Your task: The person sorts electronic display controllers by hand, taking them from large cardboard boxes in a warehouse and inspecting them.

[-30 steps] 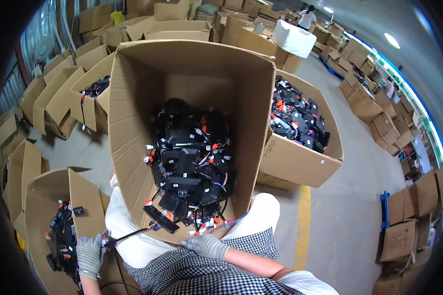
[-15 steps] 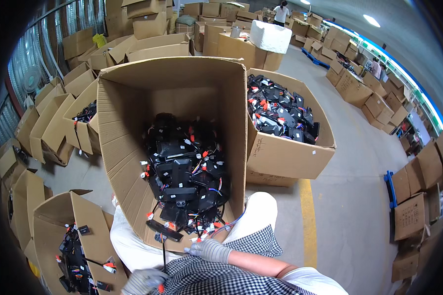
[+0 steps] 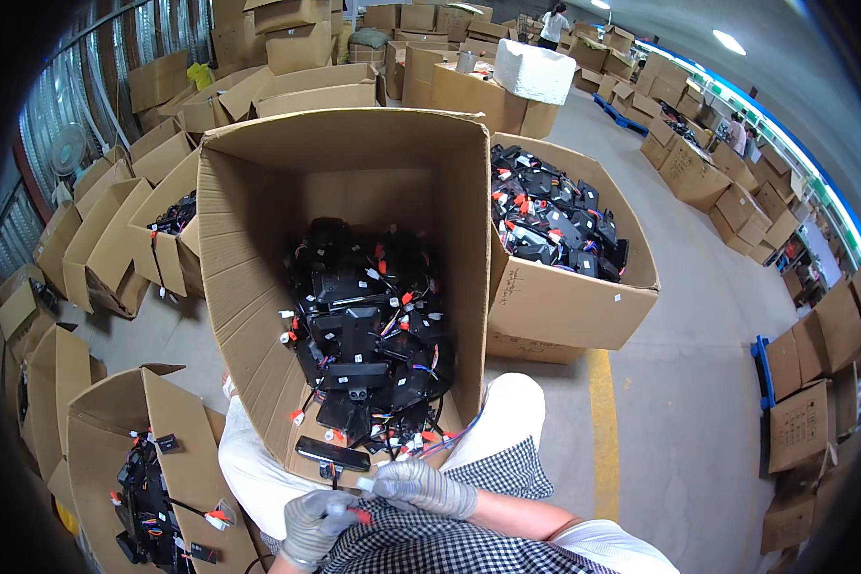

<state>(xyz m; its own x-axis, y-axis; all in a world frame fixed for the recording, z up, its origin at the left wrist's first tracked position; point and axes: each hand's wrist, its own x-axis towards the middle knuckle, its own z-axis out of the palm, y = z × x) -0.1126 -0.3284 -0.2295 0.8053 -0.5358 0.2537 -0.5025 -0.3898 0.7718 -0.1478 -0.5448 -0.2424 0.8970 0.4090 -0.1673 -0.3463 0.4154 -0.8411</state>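
In front of me a large cardboard box (image 3: 222,287) tilts toward my lap, its mouth facing me. Black wired modules (image 3: 356,335) with red and white plugs are heaped in it. One flat black module (image 3: 333,453) lies at the near edge, a short lead hanging down from it. Just below, my gloved left hand (image 3: 314,526) is closed, with a red plug (image 3: 359,517) poking out at its fingertips. My gloved right hand (image 3: 423,486) pinches a small white plug (image 3: 365,484) close beside it. The leads between the hands are partly hidden by the fingers.
A second box (image 3: 569,304) full of similar modules stands at the right. Lower left, another open box (image 3: 100,450) holds more of them. A yellow line (image 3: 601,430) runs along the floor. Stacked cartons (image 3: 799,426) are at the far right; people stand in the distance.
My left hand has risen from the lower edge toward the right hand, bringing the red plug up. The right hand has lifted a white plug. The near module has turned slightly.
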